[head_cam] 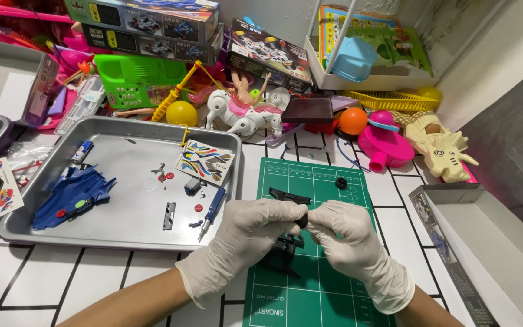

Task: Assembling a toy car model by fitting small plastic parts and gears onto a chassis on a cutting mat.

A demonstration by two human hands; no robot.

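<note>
Both of my hands wear white gloves and meet over a green cutting mat. My left hand and my right hand pinch a small black plastic part between their fingertips. Under my hands a black toy car chassis lies on the mat, partly hidden. Another black plastic piece and a small black wheel lie further back on the mat.
A metal tray to the left holds a blue car body, a sticker sheet, a small screwdriver and tiny parts. Toys and boxes crowd the back: orange ball, pink toy, cream dinosaur. An open box sits right.
</note>
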